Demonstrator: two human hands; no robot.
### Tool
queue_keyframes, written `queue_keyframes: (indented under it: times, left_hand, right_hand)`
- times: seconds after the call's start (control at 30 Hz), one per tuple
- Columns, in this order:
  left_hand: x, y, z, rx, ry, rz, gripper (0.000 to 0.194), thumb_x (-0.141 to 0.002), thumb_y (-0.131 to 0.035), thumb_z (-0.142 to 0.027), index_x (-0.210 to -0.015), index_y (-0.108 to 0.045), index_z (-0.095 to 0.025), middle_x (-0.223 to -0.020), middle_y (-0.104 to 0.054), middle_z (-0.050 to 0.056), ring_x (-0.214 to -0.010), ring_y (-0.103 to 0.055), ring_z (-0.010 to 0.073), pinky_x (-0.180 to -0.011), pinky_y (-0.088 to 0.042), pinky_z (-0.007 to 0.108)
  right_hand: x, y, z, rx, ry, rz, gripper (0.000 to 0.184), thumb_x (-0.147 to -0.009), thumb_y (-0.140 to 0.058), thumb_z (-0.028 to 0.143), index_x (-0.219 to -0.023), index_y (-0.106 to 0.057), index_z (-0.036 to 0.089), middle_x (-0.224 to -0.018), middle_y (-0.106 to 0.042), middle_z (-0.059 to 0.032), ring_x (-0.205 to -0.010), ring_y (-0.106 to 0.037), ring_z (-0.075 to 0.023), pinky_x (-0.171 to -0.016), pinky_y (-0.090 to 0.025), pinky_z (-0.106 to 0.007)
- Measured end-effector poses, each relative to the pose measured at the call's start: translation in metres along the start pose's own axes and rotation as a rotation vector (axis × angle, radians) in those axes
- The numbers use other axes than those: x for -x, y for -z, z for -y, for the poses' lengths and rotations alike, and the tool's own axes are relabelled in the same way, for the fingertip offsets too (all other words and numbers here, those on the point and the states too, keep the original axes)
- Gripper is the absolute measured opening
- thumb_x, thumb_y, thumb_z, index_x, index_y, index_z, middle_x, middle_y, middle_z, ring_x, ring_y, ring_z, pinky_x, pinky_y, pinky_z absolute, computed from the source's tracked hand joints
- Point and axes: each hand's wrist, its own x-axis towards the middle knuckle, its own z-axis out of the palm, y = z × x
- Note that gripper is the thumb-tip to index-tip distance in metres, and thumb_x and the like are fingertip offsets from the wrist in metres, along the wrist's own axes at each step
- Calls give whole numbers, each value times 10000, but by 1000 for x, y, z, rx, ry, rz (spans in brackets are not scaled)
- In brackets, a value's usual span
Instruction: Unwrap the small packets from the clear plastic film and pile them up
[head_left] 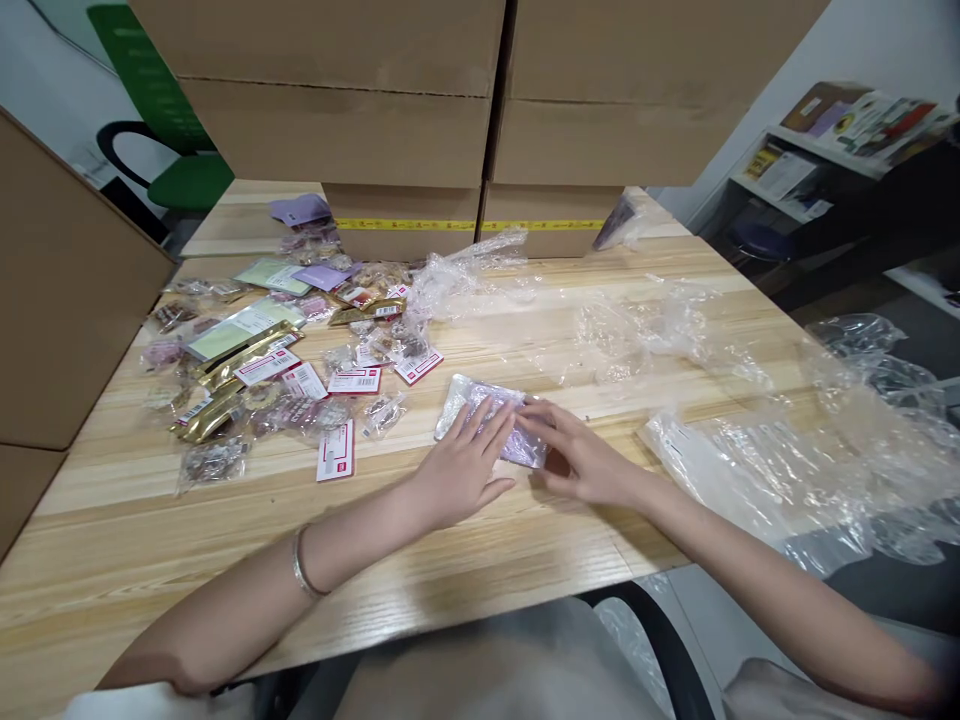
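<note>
- With left hand (463, 475) palm down, fingers straight, resting on packet (523, 448).
- With right hand (585, 458) curled at packet's three o'clock edge, close beside left hand; cannot tell if pinching.
- With packet lying flat on table (450, 565), at six o'clock from cartons (360, 130).
- Around nine to ten o'clock from packet, scattered sachets (214, 461), cards (335, 450) and gold wrappers (251, 358).
- From two to four o'clock, clear bags (712, 470), some crumpled.

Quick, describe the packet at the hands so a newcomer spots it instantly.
On the wooden table, look in front of the cardboard boxes. Near the middle, a shiny silver-and-lilac packet lies under the left hand, the right hand at its edge. Unlike the heaped packets to its left, it lies apart.
</note>
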Motion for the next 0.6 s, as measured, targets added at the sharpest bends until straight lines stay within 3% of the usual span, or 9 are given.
queue_keyframes:
  times: [0.1,0.23,0.33,0.43,0.5,0.6]
  left_hand:
    - [-8,2,0,41,62,3,820,-939,-476,-533,-1541,-181,-62,-1612,-175,211,-1502,-161,307,-1192,-191,465]
    - [-27,6,0,78,145,-5,937,-861,-572,-551,-1519,-200,3,-1599,-129,280,-1460,-257,370,-1147,-266,484]
    - [-36,11,10,172,126,11,864,-819,-603,-419,-1516,-247,-52,-1613,-95,256,-1439,-283,390,-1131,-267,541]
    - [-37,11,24,351,113,50,772,-829,-533,-292,-1528,-249,-124,-1630,-58,208,-1477,-201,373,-1136,-222,605]
    - [-35,10,31,483,145,4,736,-872,-477,-268,-1546,-204,-155,-1633,-84,191,-1502,-141,332,-1156,-189,600]
    - [-30,15,32,629,193,-203,655,-954,-403,-321,-1556,-172,-207,-1628,-172,158,-1496,-190,272,-1175,-228,520]
  right_hand:
    - [4,-4,0,39,28,36,816,-760,-593,243,-1519,-294,200,-1510,-384,-175,-1402,-358,-324,-1061,-396,-532]
    - [-8,-10,2,161,63,8,801,-702,-566,213,-1464,-347,97,-1543,-316,-235,-1383,-358,-385,-1045,-384,-575]
    - [-15,-6,3,247,99,46,786,-691,-574,213,-1429,-380,24,-1542,-298,-280,-1353,-379,-421,-1036,-391,-579]
    - [-18,-2,0,341,164,115,781,-727,-602,228,-1444,-380,12,-1556,-261,-293,-1310,-436,-423,-1021,-418,-561]
    - [-18,-2,-5,392,226,125,723,-790,-592,239,-1457,-387,50,-1549,-300,-270,-1256,-506,-393,-992,-452,-548]
    - [-19,2,-14,369,308,96,521,-904,-492,195,-1420,-466,133,-1458,-488,-193,-1159,-603,-309,-946,-508,-495]
